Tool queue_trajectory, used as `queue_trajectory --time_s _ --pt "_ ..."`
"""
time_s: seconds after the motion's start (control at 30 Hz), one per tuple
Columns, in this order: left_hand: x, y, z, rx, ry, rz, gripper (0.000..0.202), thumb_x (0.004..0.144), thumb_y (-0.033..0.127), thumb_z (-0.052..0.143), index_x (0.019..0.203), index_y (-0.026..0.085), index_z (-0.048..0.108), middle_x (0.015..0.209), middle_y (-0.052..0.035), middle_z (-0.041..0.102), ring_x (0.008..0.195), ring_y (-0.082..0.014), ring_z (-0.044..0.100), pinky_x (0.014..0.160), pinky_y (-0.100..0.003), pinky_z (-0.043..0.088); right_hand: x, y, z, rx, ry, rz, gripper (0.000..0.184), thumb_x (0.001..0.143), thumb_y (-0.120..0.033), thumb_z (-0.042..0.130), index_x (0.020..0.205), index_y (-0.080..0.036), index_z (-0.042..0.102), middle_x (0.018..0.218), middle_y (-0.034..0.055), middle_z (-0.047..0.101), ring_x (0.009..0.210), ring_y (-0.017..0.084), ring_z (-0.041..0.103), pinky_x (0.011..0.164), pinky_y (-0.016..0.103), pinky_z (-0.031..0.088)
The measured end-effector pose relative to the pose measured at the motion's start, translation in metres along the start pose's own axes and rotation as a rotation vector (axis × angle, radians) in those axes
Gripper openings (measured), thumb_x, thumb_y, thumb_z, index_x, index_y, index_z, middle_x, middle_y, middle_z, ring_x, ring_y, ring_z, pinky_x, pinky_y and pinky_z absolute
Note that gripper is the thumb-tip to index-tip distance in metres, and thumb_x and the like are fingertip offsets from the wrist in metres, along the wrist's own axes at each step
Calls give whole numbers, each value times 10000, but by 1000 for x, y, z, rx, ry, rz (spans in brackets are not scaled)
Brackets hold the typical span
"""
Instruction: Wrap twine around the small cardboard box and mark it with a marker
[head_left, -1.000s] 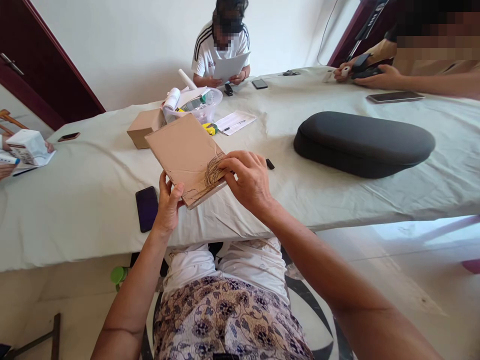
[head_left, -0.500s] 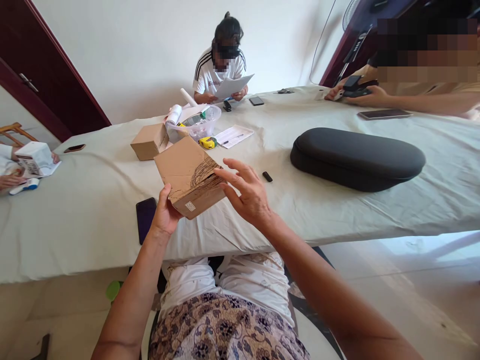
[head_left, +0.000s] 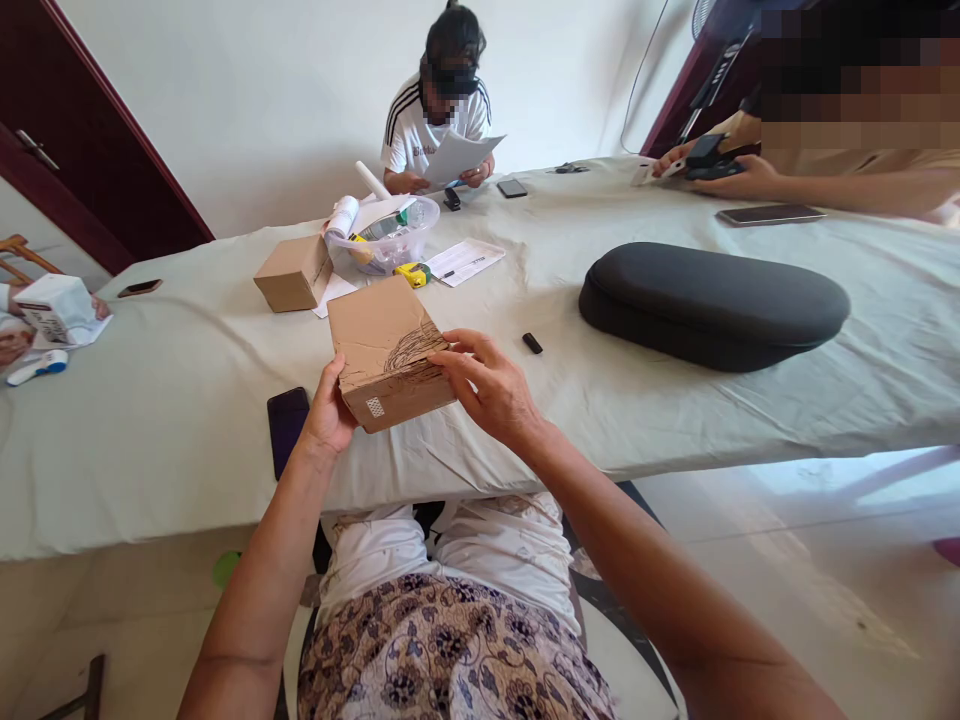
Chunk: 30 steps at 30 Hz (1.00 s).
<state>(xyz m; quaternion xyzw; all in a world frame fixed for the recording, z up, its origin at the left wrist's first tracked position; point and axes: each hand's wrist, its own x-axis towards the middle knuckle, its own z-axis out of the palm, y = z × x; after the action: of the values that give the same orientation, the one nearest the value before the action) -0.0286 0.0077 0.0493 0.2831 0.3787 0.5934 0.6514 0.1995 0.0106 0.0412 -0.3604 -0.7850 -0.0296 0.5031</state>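
A brown cardboard box [head_left: 390,335] with black scribbles and a small white patterned label is held tilted above the near part of the table. My left hand [head_left: 330,410] grips its left side, thumb on the side edge and the other fingers hidden beneath. At the right end, my right hand [head_left: 484,385] has its bent fingers on the scribbled top edge, pinching there with the thumb lower down. Just left of my left hand lies a dark phone [head_left: 288,430]. A small black object [head_left: 532,343] rests right of my right hand.
Behind the box are another cardboard box [head_left: 292,273], a clear plastic basin [head_left: 427,225] of mixed items, a yellow tape measure [head_left: 412,275] and a printed sheet [head_left: 480,262]. A large black case [head_left: 712,305] lies on the right. Other people sit around the cloth-covered table [head_left: 187,400].
The box has turned to a more level pose and shifted slightly right. My right fingers have drawn together and come onto its edge. The whole view has tilted a little.
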Motion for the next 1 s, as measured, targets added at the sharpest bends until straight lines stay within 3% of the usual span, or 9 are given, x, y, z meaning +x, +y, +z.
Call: queue_trajectory --time_s 0.1,0.27,0.43,0.53,0.67,0.77,1.0 --pt "5 -1 1 -12 7 -20 453 827 484 667 1169 188 686 1112 -63 777 1140 -282 692 993 -397 541 -8 5 3 30 -12 1 303 988 -160 449 1142 -267 688 1295 96 634 996 178 695 778 317 604" --pt "9 4 -1 5 -1 -95 446 821 491 671 1149 190 688 1086 -60 782 1119 -286 701 997 -421 541 -14 7 6 139 24 40 331 986 -179 460 1236 -273 656 1350 106 627 1106 205 687 916 365 605" --pt "11 7 -8 -29 -37 -98 402 847 460 645 1130 178 694 1109 -83 773 1160 -302 678 1021 -448 526 -18 7 5 293 72 226 339 977 -288 534 1311 -277 596 1252 101 678 999 192 720 773 331 631" --pt "15 4 -12 -39 -36 -93 410 838 437 648 1133 155 693 1100 -99 773 1150 -307 680 1021 -453 523 -27 13 9 381 -26 378 487 937 -412 618 1398 -283 526 1307 128 663 994 215 731 786 371 634" --pt "19 -2 -15 -63 -20 -79 412 838 422 629 1131 139 691 1076 -107 775 1131 -306 684 1006 -454 525 -44 19 19 550 -166 511 761 850 -552 701 1508 -301 410 1463 176 555 1173 294 679 838 431 633" --pt "19 -4 -17 -111 3 -79 390 858 422 599 1117 146 696 1025 -93 781 1073 -294 702 969 -442 535 -55 19 26 614 -155 540 745 840 -570 705 1493 -325 442 1520 148 505 1262 307 625 884 440 625" --pt "19 -18 -19 -178 -23 -114 432 878 441 562 1151 131 689 991 -87 777 964 -265 712 904 -402 535 -68 13 34 634 -92 546 570 948 -504 586 1460 -268 503 1460 115 583 1175 229 676 990 407 578"
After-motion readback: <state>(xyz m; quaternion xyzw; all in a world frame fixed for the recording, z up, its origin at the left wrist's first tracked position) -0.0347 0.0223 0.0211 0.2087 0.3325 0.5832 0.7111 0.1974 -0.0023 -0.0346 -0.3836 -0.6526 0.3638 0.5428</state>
